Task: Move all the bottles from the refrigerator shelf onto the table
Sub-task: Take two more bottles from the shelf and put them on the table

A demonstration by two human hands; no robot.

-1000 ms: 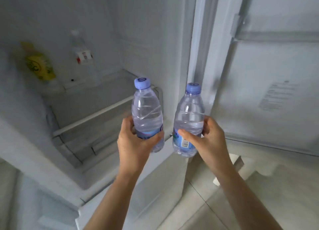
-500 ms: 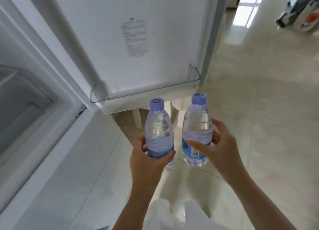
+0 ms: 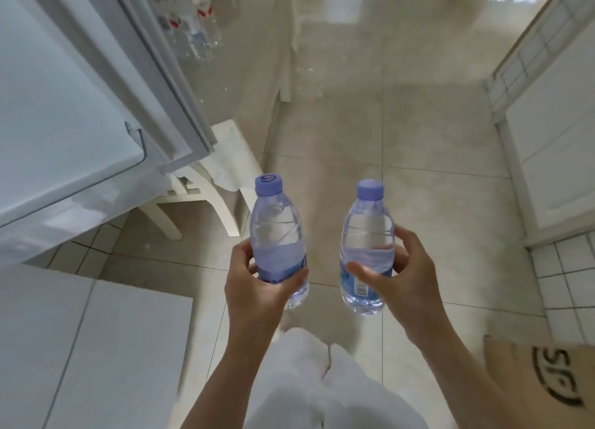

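Note:
I hold two clear water bottles with lilac caps upright over the tiled floor. My left hand [image 3: 257,287] grips the left bottle [image 3: 277,232] around its blue label. The right bottle [image 3: 367,235] sits in my right hand [image 3: 402,277], thumb across its label. A white table [image 3: 244,84] stands ahead at upper left, partly behind the open refrigerator door [image 3: 80,106]. Several clear bottles [image 3: 193,20] stand on the table, blurred. The refrigerator shelf is out of view.
The refrigerator door's lower edge juts out at left above a white cabinet front [image 3: 80,348]. White cabinets [image 3: 553,132] line the right side. A cardboard box [image 3: 547,383] sits at lower right. Glossy beige floor [image 3: 370,123] stretches ahead.
The view has swung right, away from the refrigerator interior, past the door toward the open floor and table. Both hands still carry the bottles, now held slightly further apart.

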